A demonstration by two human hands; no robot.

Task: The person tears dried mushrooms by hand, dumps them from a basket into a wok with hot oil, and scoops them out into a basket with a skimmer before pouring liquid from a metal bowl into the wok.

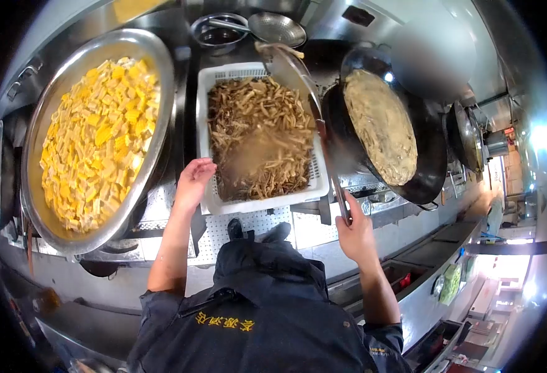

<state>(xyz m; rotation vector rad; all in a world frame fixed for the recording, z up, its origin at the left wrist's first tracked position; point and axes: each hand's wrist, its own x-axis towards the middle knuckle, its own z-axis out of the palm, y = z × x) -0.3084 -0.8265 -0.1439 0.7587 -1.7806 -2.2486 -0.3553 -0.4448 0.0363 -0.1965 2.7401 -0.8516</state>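
A white plastic basket (204,118) full of brown, shredded, fried-looking strips (261,118) stands before me. At its left front corner is my left hand (194,180), with the fingers curled together by the rim; what they hold, if anything, is hidden. My right hand (355,227) is closed round the long handle of a ladle (340,196). The handle runs up along the basket's right side to a large round metal head (289,68) over the far right corner. To the right, a black wok (432,143) holds pale, foamy contents (379,124).
At the left stands a large metal bowl (166,81) of yellow corn pieces and paler chunks. Behind the basket are a small metal pot (217,36) and a perforated strainer (278,30). Another wok (465,137) sits farther right. A steel counter (422,248) runs along the lower right.
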